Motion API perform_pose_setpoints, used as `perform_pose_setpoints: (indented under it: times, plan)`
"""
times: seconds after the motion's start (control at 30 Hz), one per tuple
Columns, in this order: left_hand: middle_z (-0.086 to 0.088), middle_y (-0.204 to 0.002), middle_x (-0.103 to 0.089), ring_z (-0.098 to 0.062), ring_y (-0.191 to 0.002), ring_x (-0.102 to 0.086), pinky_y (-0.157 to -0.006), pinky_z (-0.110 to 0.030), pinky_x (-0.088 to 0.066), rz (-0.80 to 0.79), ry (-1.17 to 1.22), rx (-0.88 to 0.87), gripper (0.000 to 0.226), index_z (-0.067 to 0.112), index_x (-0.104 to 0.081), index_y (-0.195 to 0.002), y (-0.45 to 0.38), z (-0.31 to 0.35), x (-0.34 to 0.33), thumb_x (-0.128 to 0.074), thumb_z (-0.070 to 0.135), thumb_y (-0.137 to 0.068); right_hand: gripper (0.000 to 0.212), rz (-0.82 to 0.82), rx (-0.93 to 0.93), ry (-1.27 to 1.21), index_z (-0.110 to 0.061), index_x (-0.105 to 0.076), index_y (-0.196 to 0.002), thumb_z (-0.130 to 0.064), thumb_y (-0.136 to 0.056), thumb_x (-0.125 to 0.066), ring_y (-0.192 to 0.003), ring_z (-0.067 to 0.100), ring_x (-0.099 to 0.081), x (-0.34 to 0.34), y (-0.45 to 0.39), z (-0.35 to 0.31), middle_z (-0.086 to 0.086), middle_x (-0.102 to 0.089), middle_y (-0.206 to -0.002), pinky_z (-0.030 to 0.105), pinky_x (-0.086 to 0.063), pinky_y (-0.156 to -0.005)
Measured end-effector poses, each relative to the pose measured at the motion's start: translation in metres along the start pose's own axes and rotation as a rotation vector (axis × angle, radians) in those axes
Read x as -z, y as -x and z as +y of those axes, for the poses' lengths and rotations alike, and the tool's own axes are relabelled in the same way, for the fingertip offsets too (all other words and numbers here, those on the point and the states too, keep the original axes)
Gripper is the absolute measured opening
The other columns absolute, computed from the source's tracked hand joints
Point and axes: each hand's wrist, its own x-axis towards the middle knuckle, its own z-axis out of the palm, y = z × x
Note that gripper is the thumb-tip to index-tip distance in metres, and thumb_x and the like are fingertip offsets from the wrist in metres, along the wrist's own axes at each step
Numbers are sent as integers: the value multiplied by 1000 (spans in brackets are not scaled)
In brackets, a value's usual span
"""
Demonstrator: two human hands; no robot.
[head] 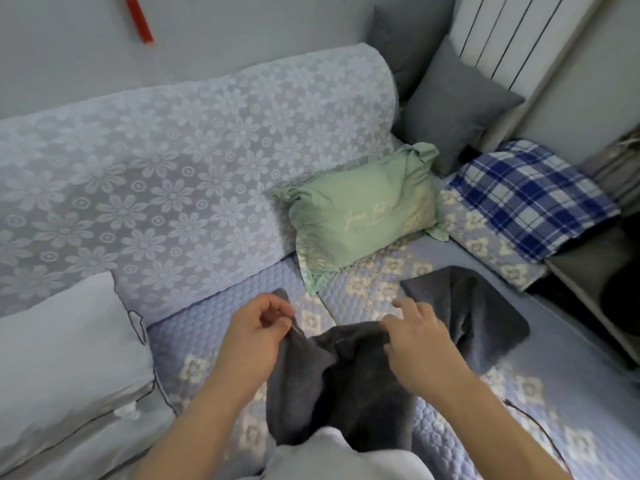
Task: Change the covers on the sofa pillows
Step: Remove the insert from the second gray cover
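On the quilted, flower-stitched sofa seat (363, 292) we see a soft dark grey cover (349, 386) bunched between the hands, the left hand (258, 336) pinching its edge, the right hand's (420, 344) curled fingers gripping its rumpled opening, a green pillow (360, 209) behind.

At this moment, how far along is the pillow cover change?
Midway, it seems. Done: a grey pillow leans covered in the sofa corner. In hand: the left hand pinches and the right hand grips the edge of a dark grey cover, apparently at its opening; a pale pillow lies at its near end. Possibly left: the white pillow and green pillow. Another dark cover lies flat nearby.
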Motion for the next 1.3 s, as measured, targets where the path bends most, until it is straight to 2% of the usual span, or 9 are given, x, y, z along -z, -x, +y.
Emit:
perform_pose_setpoints:
  times: [0.07,0.13,0.2,0.27,0.33,0.53,0.83,1.1,1.3]
  plan:
    - [4,-73,-69,-14,-74,-65,-86,-43,-57,-47,23,-15,41,29,-70,-75,-2,1,4,-62,-9,-90,59,-24,147,-161,-28,-46,-142,-52,-90,-59,-144,25,-25,2,-6,-35,-2,-33,-154,44,-24,-120]
    - [6,-72,-68,-10,-71,-63,-81,-39,-55,-69,36,-49,41,29,-69,-75,-4,2,11,-62,-10,-89,43,-35,272,-331,-27,-54,-125,-51,-90,-59,-129,15,-41,-11,-20,-71,-7,-54,-128,43,-24,-119]
    - [11,-69,-66,-4,-64,-57,-70,-26,-48,-47,14,-71,41,29,-67,-74,-8,0,25,-62,-9,-89,15,57,258,-425,-26,-54,-91,-40,-94,-58,-96,11,-54,-18,-32,-92,-12,-54,-89,39,-36,-109]
    - [12,-64,-61,-4,-57,-49,-62,-23,-41,4,9,-39,38,26,-63,-70,-15,-6,45,-61,-7,-89,21,83,242,-473,-26,-49,-82,-38,-98,-56,-77,8,-53,-18,-34,-102,-14,-52,-77,28,-45,-82]
    - [9,-61,-58,-6,-56,-47,-62,-28,-40,65,-13,-5,35,21,-60,-68,-26,-15,63,-60,-8,-88,21,117,312,-465,-28,-53,-87,-44,-101,-50,-73,10,-53,-16,-33,-112,-12,-58,-77,25,-40,-64]
    - [8,-64,-61,-8,-60,-56,-56,-20,-39,124,24,123,24,15,-59,-76,-38,-26,86,-58,-6,-87,29,360,356,-290,-32,-66,-98,-50,-100,-43,-65,12,-57,-1,-54,-147,-11,-64,-75,34,-49,-60]
    - [2,-74,-65,-12,-71,-61,-69,-31,-54,-104,133,-98,32,26,-68,-84,-12,-4,131,-66,-5,-92,18,130,437,-664,-37,-68,-104,-22,-96,-65,-89,5,-64,46,-70,-147,-18,-68,-92,20,-47,-77]
    - [3,-79,-71,-18,-76,-69,-77,-38,-60,109,38,-115,29,27,-70,-86,-6,2,127,-66,-2,-91,22,151,526,-422,-35,-56,-88,-55,-95,-49,-66,8,-56,47,-68,-176,-12,-60,-67,25,-44,-60]
    - [1,-88,-71,-21,-80,-69,-71,-22,-51,16,113,-84,24,30,-67,-92,-1,6,139,-67,6,-94,5,137,411,-693,-34,-68,-96,-32,-95,-64,-76,12,-65,43,-68,-168,-10,-69,-80,35,-51,-70]
